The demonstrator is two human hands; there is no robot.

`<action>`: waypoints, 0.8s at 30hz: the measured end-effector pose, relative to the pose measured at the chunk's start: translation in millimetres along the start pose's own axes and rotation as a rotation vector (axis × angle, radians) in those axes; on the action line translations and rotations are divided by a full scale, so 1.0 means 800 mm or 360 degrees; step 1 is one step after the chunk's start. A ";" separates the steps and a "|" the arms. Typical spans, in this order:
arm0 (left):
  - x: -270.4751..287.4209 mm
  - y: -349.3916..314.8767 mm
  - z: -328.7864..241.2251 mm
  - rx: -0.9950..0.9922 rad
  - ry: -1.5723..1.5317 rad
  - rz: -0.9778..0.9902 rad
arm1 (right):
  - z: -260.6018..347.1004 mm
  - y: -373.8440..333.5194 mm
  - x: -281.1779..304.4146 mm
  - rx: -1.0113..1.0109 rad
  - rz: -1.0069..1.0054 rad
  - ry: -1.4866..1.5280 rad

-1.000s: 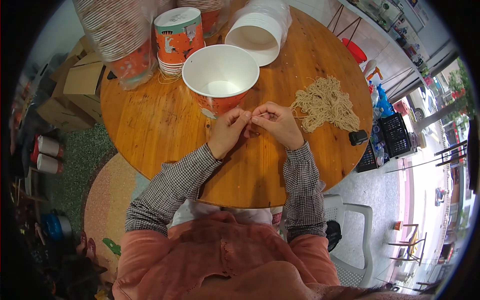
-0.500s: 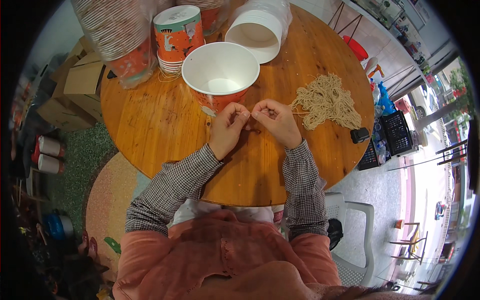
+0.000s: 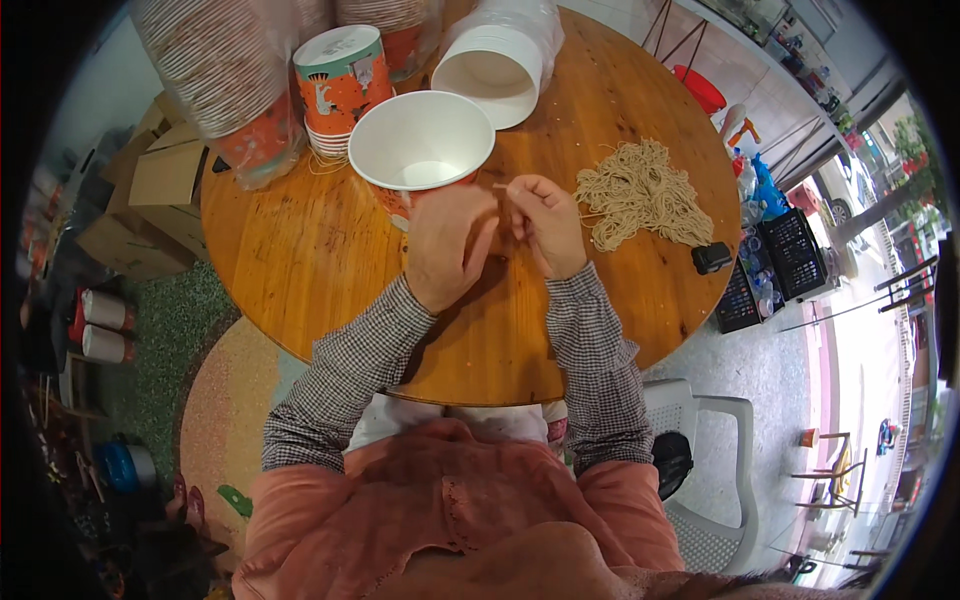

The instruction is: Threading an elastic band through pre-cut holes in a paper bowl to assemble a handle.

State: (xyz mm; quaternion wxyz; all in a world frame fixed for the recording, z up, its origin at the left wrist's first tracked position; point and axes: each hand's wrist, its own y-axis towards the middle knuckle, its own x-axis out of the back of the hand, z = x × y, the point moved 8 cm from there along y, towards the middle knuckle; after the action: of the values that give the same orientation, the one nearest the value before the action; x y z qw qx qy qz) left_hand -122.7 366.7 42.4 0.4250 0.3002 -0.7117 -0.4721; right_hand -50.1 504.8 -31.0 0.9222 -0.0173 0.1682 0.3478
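Observation:
My left hand (image 3: 446, 240) is turned back-up over the table, just in front of a white-lined orange paper bucket (image 3: 430, 150). Its fingers curl inward, and their tips are smeared and partly hidden. Close beside it, my right hand (image 3: 547, 222) has thumb and forefinger pressed together in a pinch. Whatever the two hands hold is too thin or too hidden to name. A heap of tan string (image 3: 645, 195) lies to the right of my right hand.
Behind the open bucket stand an upside-down stack of printed buckets (image 3: 342, 80), a tall bagged stack (image 3: 225, 90) and a bagged white stack on its side (image 3: 492, 80). A small black device (image 3: 711, 258) sits near the right edge of the round wooden table (image 3: 300, 270).
My left hand has rolled over from a pinch to back-up. My right hand has shifted slightly left and up and turned. The whole view has moved a little.

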 end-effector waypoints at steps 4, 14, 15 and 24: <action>-0.003 0.057 0.011 0.0099 0.0386 -0.0010 | -0.006 0.004 0.005 0.0192 -0.0300 0.0349; 0.020 0.013 0.056 0.0912 -0.0034 0.0445 | 0.016 -0.020 -0.040 0.0672 -0.0305 0.0104; 0.027 0.009 0.058 0.0917 -0.0013 0.0445 | 0.020 -0.025 -0.048 0.0697 -0.0293 -0.0023; 0.045 -0.004 0.056 0.0979 -0.0210 0.0368 | 0.025 -0.040 -0.073 0.0755 -0.0227 -0.0287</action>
State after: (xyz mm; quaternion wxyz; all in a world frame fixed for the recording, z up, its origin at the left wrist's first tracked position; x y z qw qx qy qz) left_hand -178.8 354.0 42.2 0.3183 0.3005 -0.8760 -0.2023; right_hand -64.5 446.3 3.8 0.9339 0.2187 0.1605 0.2330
